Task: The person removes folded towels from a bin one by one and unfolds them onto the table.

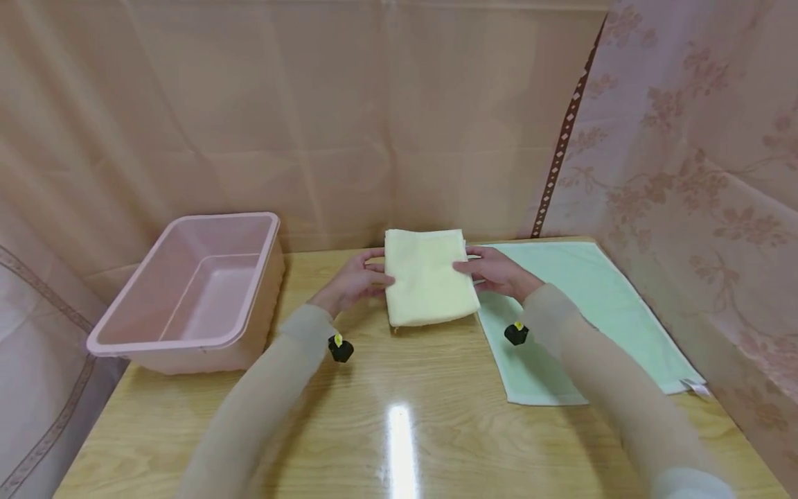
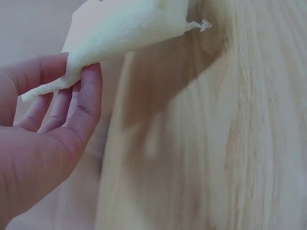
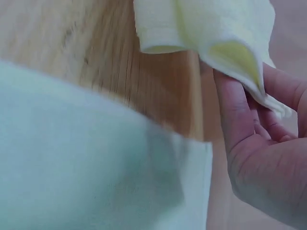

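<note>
In the head view, a folded pale yellow cloth (image 1: 430, 284) is held up between the person's 2 hands, above the bench (image 1: 349, 430) near its back edge. The left hand (image 1: 357, 281) pinches the cloth's left edge, its thumb on the face towards the camera; the right hand (image 1: 499, 272) pinches the right edge in the same way. The 2 hands are apart, with the cloth spanning the gap. A pale green cloth (image 1: 580, 298) lies spread flat on the bench to the right, partly under the right arm, with a small white tag (image 1: 695, 388) at its near right corner. A pink basin (image 1: 262, 305) stands to the left, near the left arm. Beige sleeves (image 1: 296, 367) reach to the wrists, a small black device showing at each. A plain tan curtain (image 1: 343, 125) hangs behind the bench, a floral curtain (image 1: 704, 138) to the right.

In the left wrist view, the thumb and fingers clamp the edge of the yellow cloth, a loose thread (image 2: 199, 25) sticks out at its corner, and a dark shadow falls on the wood grain below.

In the right wrist view, the fingers grip the bunched edge where folded layers bow open into 2 loops. A corner of the green cloth lies near the bench's edge, apart from the yellow cloth.
</note>
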Tool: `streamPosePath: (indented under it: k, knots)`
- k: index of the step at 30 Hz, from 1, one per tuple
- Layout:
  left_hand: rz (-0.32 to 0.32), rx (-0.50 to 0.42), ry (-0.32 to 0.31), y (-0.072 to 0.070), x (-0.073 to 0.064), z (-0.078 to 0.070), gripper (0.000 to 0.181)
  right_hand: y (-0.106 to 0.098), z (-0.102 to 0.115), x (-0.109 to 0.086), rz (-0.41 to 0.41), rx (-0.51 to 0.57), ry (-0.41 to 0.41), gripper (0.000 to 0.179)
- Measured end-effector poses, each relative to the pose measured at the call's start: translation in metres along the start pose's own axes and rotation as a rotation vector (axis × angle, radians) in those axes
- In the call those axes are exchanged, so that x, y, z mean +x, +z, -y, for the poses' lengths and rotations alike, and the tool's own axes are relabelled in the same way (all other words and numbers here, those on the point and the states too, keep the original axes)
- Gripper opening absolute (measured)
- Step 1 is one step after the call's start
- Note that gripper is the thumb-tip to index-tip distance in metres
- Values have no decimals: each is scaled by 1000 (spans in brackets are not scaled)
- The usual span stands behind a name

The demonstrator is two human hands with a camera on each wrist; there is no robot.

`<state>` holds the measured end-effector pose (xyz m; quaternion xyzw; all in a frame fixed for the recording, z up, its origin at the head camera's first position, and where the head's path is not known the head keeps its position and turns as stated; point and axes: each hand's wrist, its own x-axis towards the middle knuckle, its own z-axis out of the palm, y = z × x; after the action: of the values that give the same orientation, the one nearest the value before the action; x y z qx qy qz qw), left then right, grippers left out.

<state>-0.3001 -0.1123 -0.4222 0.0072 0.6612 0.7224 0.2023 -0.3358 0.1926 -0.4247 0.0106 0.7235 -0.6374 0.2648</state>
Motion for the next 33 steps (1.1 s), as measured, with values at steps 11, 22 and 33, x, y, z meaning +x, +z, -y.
streamPosePath:
  k: [11, 22, 33]
  knots:
    - [-112, -50, 7, 6, 34, 20, 58, -6, -14, 25, -113, -36, 6, 60]
    - [-112, 69, -46, 0, 44, 26, 56, -4, -25, 31, -189, -85, 16, 59]
    - [-107, 101, -78, 3, 40, 25, 63, -7, -27, 27, -134, -130, 45, 64]
